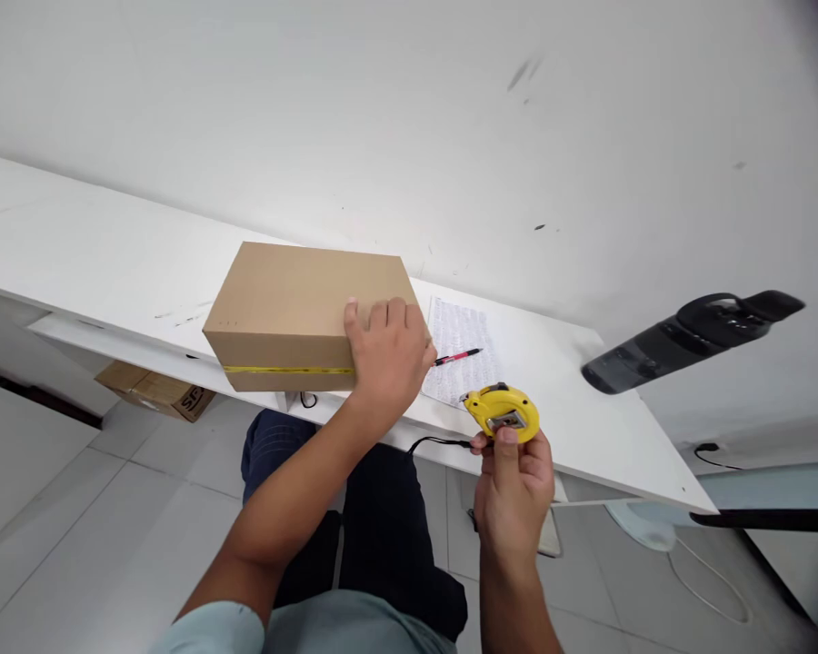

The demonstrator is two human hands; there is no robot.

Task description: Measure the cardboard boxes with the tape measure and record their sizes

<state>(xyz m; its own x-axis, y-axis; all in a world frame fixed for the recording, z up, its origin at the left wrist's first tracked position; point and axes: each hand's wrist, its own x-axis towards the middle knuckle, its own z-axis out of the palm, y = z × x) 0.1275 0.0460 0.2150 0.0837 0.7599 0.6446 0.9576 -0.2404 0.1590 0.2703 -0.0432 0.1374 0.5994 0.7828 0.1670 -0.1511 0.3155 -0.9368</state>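
Note:
A brown cardboard box (306,291) stands at the front edge of the white shelf. My left hand (392,359) grips its right end, fingers bent over the top. A thin yellow strip (290,370) runs along the box's front face and passes out of sight behind that hand. In my right hand (518,481) is a yellow tape measure (518,404), held off the box to the right with the thumb pressed on its side. Its metal tip points left. From the tape measure hangs a black wrist strap (440,441).
Right of the box lie a handwritten sheet (460,327) and a red and black pen (458,357). A dark water bottle (661,350) stands farther right, near the wall. Another cardboard box (155,389) sits below the shelf at left. A power cord (719,463) hangs at right.

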